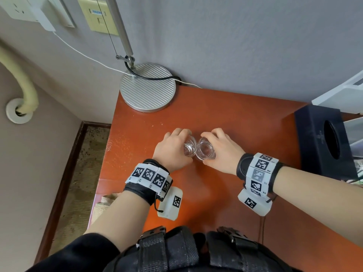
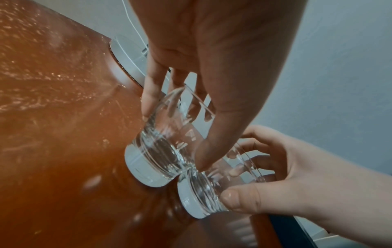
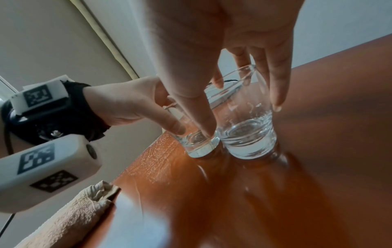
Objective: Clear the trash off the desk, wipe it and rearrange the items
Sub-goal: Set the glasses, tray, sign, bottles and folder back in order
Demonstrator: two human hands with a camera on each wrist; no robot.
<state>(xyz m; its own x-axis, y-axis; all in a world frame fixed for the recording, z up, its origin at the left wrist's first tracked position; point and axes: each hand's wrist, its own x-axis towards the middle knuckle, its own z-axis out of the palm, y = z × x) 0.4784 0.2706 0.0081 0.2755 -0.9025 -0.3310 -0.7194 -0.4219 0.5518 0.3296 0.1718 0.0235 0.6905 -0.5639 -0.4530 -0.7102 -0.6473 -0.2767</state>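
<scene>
Two clear drinking glasses stand upright and side by side on the orange-brown desk [image 1: 235,114], their bases touching. My left hand [image 1: 174,150] grips the left glass [image 1: 189,148] from above, fingers behind it and thumb in front. My right hand [image 1: 222,152] grips the right glass [image 1: 206,151] the same way. The left wrist view shows the left glass [image 2: 161,142] and the right glass [image 2: 218,184] with both thick bases on the desk. In the right wrist view the right glass [image 3: 248,124] is the nearer one and looks empty, with the left glass [image 3: 197,142] beside it.
A round silver lamp base [image 1: 147,89] with a black cord sits at the desk's back left corner. A dark tissue box [image 1: 324,144] and a white organizer [image 1: 343,91] stand at the right. A beige cloth [image 3: 70,214] lies off the desk's front left edge.
</scene>
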